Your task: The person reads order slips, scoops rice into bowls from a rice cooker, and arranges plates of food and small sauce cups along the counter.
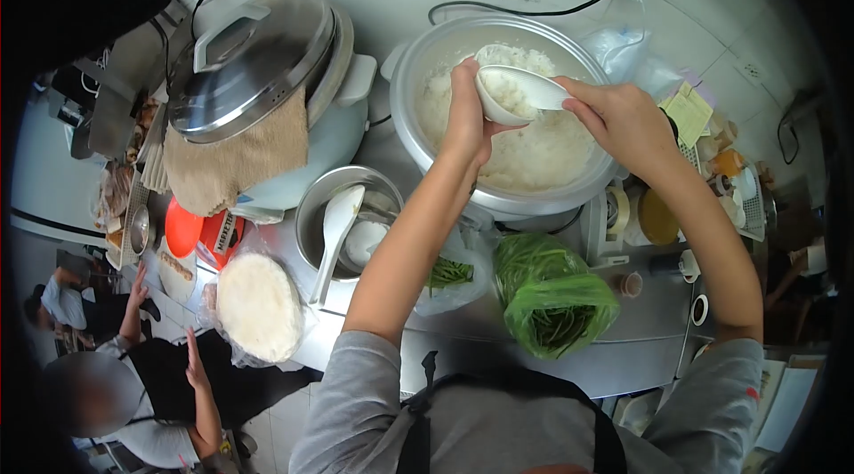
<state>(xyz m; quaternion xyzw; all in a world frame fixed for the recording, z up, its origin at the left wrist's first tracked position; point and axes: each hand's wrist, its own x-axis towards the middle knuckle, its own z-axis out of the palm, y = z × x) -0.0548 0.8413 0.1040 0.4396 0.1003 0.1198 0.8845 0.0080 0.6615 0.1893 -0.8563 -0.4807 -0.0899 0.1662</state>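
Note:
My left hand (466,116) is closed around the side of a small white bowl (511,119) with white rice in it. The bowl is tilted above a large open rice cooker (411,109). White rice (543,158) lies inside the cooker. In my right hand (612,121) is a white rice paddle (544,93), gripped by its handle, its blade at the bowl's mouth. Whether the blade touches the rice in the bowl I cannot tell. My left fingers are partly hidden behind the bowl.
A metal pot (307,223) with another white paddle (338,220) stands left of my forearm. Beyond it are a lidded cooker (258,56) with a brown cloth (236,154) and a round white slab (259,307). A green bag of vegetables (551,296) sits in front. Another person (169,385) is at lower left.

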